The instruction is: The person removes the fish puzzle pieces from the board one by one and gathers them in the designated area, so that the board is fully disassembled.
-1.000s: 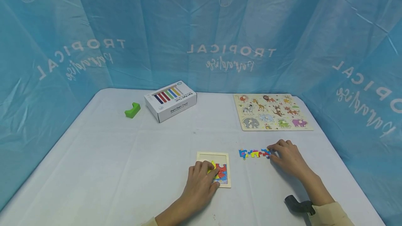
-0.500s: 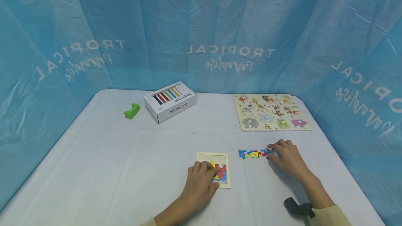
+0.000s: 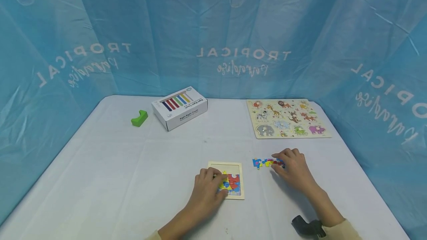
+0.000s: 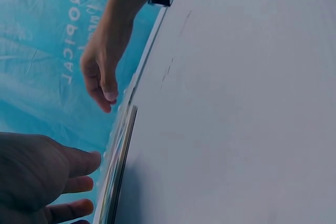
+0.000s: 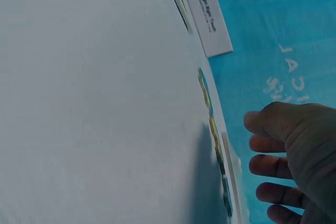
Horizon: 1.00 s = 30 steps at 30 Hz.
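Note:
A small wooden puzzle tray (image 3: 242,180), partly filled with red, yellow and blue jigsaw pieces (image 3: 234,182), lies before me. My left hand (image 3: 207,193) rests over its left side, thumb by the lower edge, covering some pieces. In the left wrist view the fingers of the left hand (image 4: 47,177) are extended beside the tray's edge (image 4: 123,166). Right of the tray, several loose jigsaw pieces (image 3: 257,163) form a short row. My right hand (image 3: 295,169) reaches over the right end of that row, thumb and forefinger apart. The right wrist view shows loosely bent fingers on the right hand (image 5: 294,150).
A wooden animal peg puzzle board (image 3: 288,118) lies at the back right. Toward the back left sit a white toy box (image 3: 180,108) and a green arched block (image 3: 139,118). Blue printed curtains (image 3: 213,29) enclose the white table (image 3: 133,180).
My right hand has slid left along the row, now covering its right-hand pieces. The left hand has shifted slightly left, uncovering more of the yellow and blue pieces in the tray.

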Motion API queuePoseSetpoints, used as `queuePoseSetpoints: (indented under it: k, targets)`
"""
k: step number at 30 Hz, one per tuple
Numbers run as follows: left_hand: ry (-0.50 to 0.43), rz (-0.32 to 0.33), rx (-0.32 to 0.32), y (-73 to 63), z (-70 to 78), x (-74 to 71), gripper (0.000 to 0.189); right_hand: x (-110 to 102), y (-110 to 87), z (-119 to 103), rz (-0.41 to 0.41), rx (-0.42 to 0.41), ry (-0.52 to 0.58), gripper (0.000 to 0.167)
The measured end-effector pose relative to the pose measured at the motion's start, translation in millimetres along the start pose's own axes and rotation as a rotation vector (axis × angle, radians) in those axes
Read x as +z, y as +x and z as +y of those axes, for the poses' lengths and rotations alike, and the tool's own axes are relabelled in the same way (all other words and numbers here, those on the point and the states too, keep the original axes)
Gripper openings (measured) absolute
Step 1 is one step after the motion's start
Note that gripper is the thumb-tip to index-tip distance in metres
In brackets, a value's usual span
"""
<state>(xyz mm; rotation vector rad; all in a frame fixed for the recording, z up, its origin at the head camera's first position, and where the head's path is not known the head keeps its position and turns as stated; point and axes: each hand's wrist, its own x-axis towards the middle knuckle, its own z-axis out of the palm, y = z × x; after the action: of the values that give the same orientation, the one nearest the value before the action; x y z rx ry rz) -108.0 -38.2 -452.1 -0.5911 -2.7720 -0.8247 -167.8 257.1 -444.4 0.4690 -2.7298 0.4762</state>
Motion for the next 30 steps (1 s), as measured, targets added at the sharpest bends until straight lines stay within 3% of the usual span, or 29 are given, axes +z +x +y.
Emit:
queuePoseSetpoints:
  k: [10,16,30]
  targets:
    - [-0.017,-0.001,-0.029,2.9,-17.6,-9.3,0.044,14,4.0,-31,0.030,-0.108,-0.004,0.032]
    - [-0.041,-0.043,-0.053,4.6,-26.5,-15.7,0.048,23,4.2,-50,0.038,-0.169,0.008,0.033]
    - [-0.035,-0.091,-0.005,5.0,-46.2,-22.0,0.057,41,9.0,-94,-0.019,-0.218,0.064,0.032]
